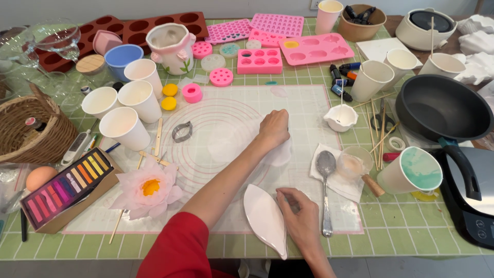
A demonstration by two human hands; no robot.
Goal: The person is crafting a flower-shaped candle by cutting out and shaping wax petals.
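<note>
White and smooth, a leaf-shaped dish [265,219] lies near the front edge of the baking mat [309,103], pointed end toward the person. The right hand [301,219] rests beside it, fingers curled and touching its right edge, likely to keep it from sliding. I cannot tell if the fingers really pinch the rim or just lean on it.

The left hand [274,128] reaches across to the middle of the mat. It is closed into a loose fist and presses down on a thin white sheet [280,152], which looks soft like wax or paper. The pressing seems to hold the sheet flat against the mat. The arm wears a red sleeve [175,249].

Just to the right of the dish lies a silver spoon [325,175] on a white napkin [339,183], bowl up, maybe so it does not dirty the mat. A small white bowl [340,118] with a stick in it sits farther back.

To the left of the dish is a pale pink paper flower [149,190] with a yellow middle. Beside it is a box of coloured chalk sticks [67,188]. White paper cups [123,126] stand in a group at the back left, out of the way of the hands. Pink moulds [314,49] lie along the far side, and a black pan [442,108] sits on the right.
</note>
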